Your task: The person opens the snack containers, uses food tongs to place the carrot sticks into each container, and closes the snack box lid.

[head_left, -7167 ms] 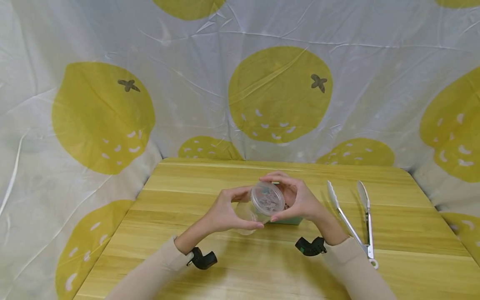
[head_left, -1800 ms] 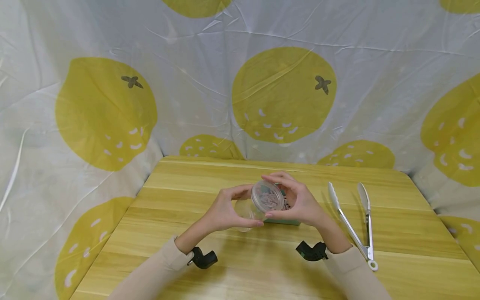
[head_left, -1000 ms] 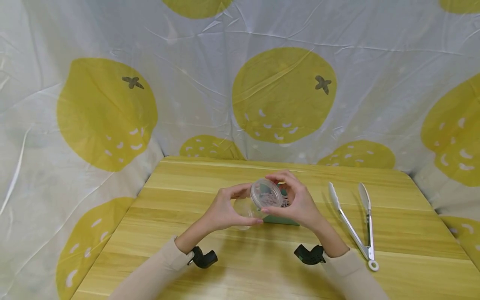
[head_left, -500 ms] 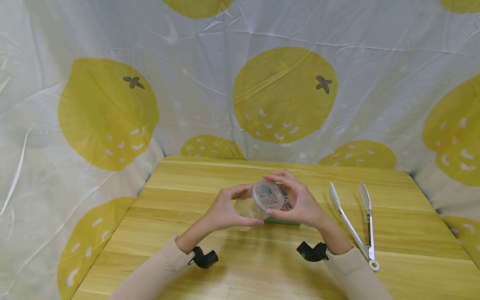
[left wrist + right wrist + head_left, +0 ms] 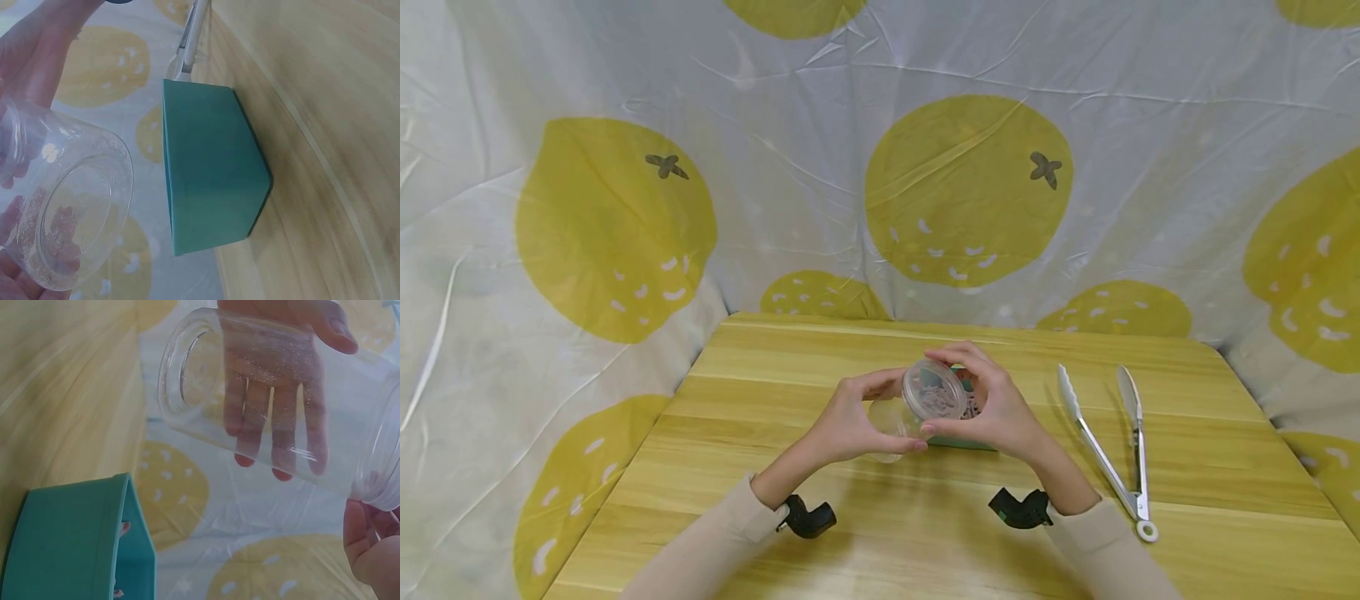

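In the head view my left hand [image 5: 846,427] grips the body of a clear plastic jar [image 5: 889,417], thumb in front. My right hand [image 5: 1003,407] holds the clear round lid [image 5: 936,390] at the jar's mouth by its rim, fingers on the far side and thumb on the near side. The jar is tilted, mouth up and to the right, above the table. Through its wall in the right wrist view, fine specks cling to the jar [image 5: 275,394]. Behind the hands sits a green box [image 5: 212,162], partly hidden, with small pale pieces inside.
Metal tongs [image 5: 1141,500] lie spread on the wooden table [image 5: 895,533], right of the right hand. A lemon-print cloth [image 5: 775,192] hangs behind and at both sides of the table. Black wrist cameras [image 5: 808,517] sit on both cuffs.
My right fingers and thumb have shifted back and forth along the lid's rim. The left hand keeps its grip on the jar. Box and tongs stay in place.
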`<state>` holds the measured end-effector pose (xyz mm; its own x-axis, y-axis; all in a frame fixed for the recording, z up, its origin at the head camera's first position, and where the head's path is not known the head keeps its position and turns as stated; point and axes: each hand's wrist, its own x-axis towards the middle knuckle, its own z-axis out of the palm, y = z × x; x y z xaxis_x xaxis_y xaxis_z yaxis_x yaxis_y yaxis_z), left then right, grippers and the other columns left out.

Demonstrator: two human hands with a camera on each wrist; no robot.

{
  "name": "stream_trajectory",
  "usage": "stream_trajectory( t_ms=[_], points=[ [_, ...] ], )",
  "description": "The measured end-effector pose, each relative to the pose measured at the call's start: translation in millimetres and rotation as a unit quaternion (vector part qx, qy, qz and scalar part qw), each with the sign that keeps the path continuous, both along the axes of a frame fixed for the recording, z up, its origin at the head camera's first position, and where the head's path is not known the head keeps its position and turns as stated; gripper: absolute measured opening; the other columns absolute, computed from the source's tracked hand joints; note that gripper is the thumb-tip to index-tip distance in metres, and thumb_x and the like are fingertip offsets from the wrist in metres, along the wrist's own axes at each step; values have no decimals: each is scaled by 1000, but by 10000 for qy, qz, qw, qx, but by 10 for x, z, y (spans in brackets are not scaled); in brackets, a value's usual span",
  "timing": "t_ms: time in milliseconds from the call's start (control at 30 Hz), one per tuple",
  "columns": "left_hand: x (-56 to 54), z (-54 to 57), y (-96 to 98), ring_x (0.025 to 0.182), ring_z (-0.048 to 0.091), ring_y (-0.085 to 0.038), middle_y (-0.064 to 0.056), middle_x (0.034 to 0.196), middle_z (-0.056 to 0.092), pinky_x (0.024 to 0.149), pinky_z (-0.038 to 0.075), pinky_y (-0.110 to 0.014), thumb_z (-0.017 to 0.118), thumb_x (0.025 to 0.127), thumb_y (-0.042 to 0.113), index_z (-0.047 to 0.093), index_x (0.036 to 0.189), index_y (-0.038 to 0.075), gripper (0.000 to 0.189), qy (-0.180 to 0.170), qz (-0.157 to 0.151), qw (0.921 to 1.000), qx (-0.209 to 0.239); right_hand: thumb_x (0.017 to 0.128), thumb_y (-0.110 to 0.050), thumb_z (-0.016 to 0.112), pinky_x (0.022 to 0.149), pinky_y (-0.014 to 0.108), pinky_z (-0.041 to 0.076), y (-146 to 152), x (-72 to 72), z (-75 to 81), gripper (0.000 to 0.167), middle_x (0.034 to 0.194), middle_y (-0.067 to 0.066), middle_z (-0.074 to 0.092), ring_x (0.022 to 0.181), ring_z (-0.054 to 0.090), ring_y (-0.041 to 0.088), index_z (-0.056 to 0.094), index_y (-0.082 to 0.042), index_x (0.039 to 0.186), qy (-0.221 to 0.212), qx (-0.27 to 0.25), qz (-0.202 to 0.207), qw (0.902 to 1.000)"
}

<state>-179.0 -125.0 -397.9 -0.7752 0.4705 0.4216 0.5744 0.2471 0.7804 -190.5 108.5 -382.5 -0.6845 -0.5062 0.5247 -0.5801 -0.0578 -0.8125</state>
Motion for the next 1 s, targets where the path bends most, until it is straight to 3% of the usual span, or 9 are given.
stream_trajectory(
  t_ms=[367,600,767,833,1000],
  points=[
    [-28,-47,-30,111,65,-12,9,122,68,98,51,-43,92,71,26,62,134,11,71,76,-95,9999,-21,67,13,86,95,28,48,-7,10,30,79,132,19,49,116,49,33,52,5,138,-44,-278,144,9995],
    [-30,-61,-35,112,65,-11,9,124,68,98,51,-42,94,69,23,62,135,18,74,23,-45,10000,-24,68,14,85,93,26,45,11,4,27,78,131,21,49,118,48,29,52,6,138,-18,-329,147,9994],
    [-17,-51,-33,112,65,-13,6,123,68,98,50,-44,95,66,18,62,135,15,76,-74,107,9999,-57,68,13,85,93,25,44,24,-5,42,76,131,23,48,118,49,27,53,7,137,-82,-407,130,9991],
    [0,-29,-30,111,65,-15,4,122,69,98,49,-46,95,66,14,62,134,11,76,-136,183,9997,-53,68,14,85,93,25,44,33,-7,52,76,132,24,48,117,49,27,53,7,137,-81,-417,91,9991],
    [137,204,-12,109,67,-23,-3,118,71,98,49,-47,92,67,7,63,131,4,70,-297,240,9993,-18,66,14,86,93,31,46,64,-6,70,77,132,21,49,116,49,29,55,6,136,-121,-359,-58,9993]
  ],
)
